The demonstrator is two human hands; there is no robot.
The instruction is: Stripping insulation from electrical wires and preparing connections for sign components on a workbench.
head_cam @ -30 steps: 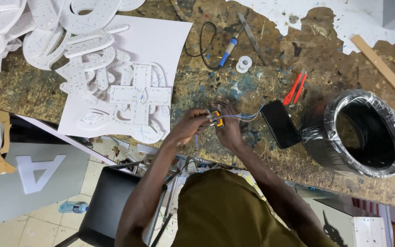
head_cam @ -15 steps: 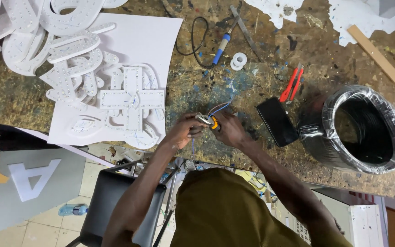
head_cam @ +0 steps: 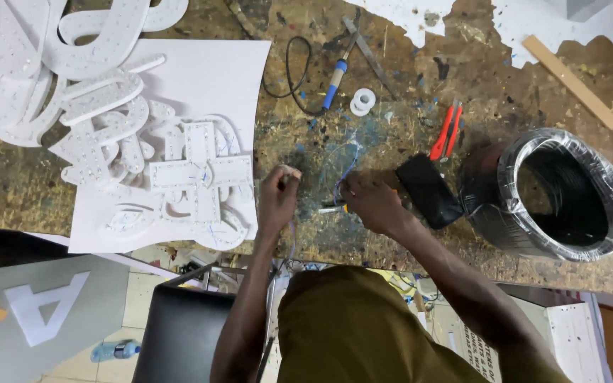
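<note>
My left hand (head_cam: 278, 198) is closed around the end of a thin pale wire, raised just right of the white cut-out letter pieces (head_cam: 200, 181). My right hand (head_cam: 372, 202) grips a small yellow-handled tool (head_cam: 333, 209) at the bench's near edge, with thin blue wires (head_cam: 345, 167) curling up from it. The two hands are apart, a hand's width between them. A black rectangular box (head_cam: 431, 190) lies right beside my right hand.
A large roll of black cable in clear wrap (head_cam: 558, 195) sits at the right. Red-handled cutters (head_cam: 446, 131), a white tape roll (head_cam: 362, 103), a blue-handled soldering iron (head_cam: 335, 78) and a wooden strip (head_cam: 569, 81) lie farther back. A black chair seat (head_cam: 179, 333) is below the bench.
My hands, which were together on the wires and yellow tool, have drawn apart; the left has moved left, pulling a wire end out.
</note>
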